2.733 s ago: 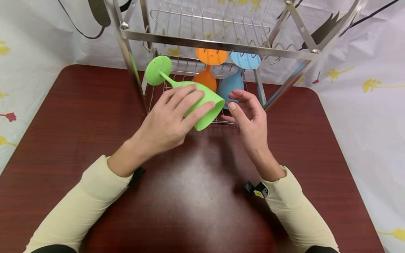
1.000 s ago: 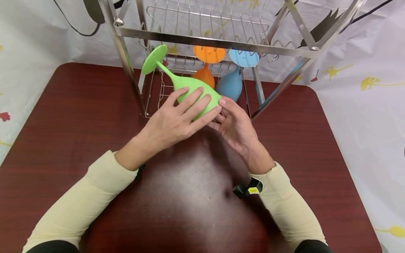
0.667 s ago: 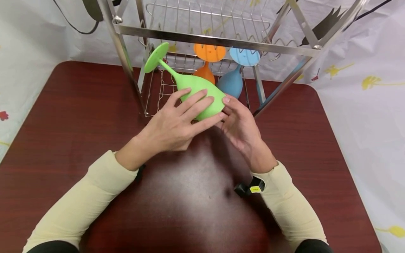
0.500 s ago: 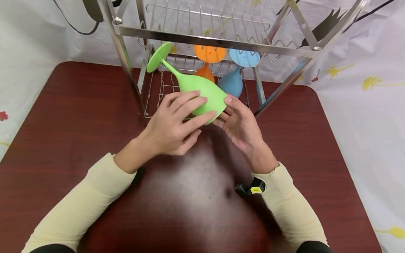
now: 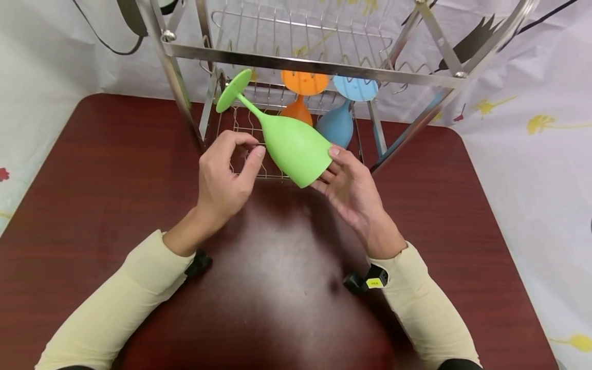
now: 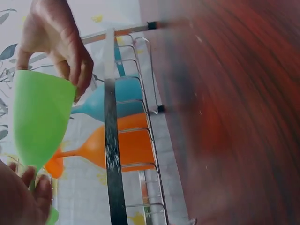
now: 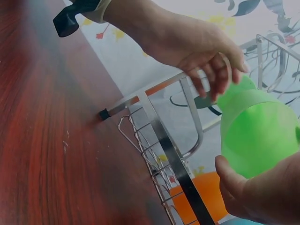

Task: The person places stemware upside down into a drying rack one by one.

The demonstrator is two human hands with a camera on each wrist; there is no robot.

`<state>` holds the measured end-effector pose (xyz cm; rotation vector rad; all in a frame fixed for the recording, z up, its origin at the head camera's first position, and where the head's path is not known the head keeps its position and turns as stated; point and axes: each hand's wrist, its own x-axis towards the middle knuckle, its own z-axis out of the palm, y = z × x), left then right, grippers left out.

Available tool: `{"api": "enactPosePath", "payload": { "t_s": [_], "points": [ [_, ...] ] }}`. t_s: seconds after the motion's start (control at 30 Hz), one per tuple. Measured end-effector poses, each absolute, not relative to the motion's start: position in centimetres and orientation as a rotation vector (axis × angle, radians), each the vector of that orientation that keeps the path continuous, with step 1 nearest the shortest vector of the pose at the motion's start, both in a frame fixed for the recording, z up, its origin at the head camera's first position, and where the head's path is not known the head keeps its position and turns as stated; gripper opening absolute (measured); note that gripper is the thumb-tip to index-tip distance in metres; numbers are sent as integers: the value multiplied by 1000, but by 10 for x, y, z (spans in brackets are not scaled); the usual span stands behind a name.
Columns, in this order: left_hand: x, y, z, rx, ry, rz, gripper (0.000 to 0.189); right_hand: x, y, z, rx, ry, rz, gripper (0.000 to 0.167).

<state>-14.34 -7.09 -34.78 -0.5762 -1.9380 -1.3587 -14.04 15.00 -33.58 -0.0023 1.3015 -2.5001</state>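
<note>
A green plastic wine glass is held tilted before the rack, its foot up to the left and its mouth down to the right. My right hand pinches it at the rim, thumb outside; some fingers are hidden behind the bowl. Just left of the bowl is my left hand, fingers loosely bent, apart from the glass in the head view. The left wrist view shows the left hand's fingers in front of the stem. An orange wine glass and a blue wine glass stand upside down on the lower rack.
A two-tier metal dish rack stands at the back of the dark red table. Its front bar crosses above the lower tier. Dark utensil-like shapes hang at the side. White patterned sheeting surrounds the table.
My left hand has let go of the green wine glass and drawn back to the left. My right hand, earlier apart from the glass, has taken hold of its rim.
</note>
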Motion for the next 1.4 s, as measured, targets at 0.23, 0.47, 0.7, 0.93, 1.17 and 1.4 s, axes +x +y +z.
{"api": "enactPosePath", "payload": {
  "t_s": [0.23,0.47,0.7,0.93,1.17,1.4],
  "points": [
    [-146,-72,-342,-385,-2194,-1877,43,-141,149,-337,16,1275,-2497,53],
    [-149,-70,-340,-512,-2097,-2120,55,-140,148,-338,20,1243,-2495,55],
    [-148,-71,-339,-534,-2073,-2204,57,-140,145,-340,24,1216,-2487,55],
    [-149,-65,-340,-492,-1983,-2362,63,-139,145,-341,20,1209,-2481,51],
    [-149,-65,-341,-535,-1933,-2279,63,-140,145,-343,-9,1199,-2466,47],
    [-151,-67,-338,-564,-1918,-2225,65,-143,148,-338,-10,1271,-2462,47]
  ]
}}
